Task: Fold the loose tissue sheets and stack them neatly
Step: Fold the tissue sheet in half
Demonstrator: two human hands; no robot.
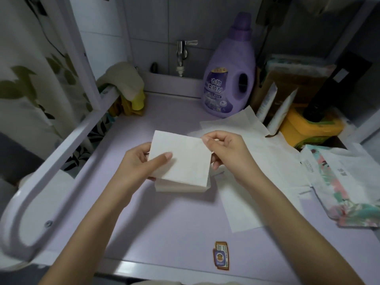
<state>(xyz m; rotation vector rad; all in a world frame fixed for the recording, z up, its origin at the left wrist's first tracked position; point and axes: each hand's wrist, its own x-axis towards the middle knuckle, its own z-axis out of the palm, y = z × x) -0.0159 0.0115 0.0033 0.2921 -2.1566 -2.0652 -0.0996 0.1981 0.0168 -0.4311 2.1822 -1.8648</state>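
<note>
Nearest the viewer, the lavender countertop (164,227) lies below the forearms. Above it, the left hand (137,163) pinches the folded tissue (185,159) at its left edge, thumb on top and fingers underneath. The right hand (226,153) grasps the opposite edge, fingertips nipping the far right corner. Directly under the held square, and touching or nearly touching it, sits a stack of folded tissues (181,188), its layered edge showing just below the grip. So several sheets look done, and this one seems about to be squared up on the pile. To the right of the grip, loose sheets (242,208) lie flat and unfolded, more of them beyond the right hand, so work remains. Further right is a tissue pack (349,192); well beyond the grip stands a purple bottle (228,79).
</note>
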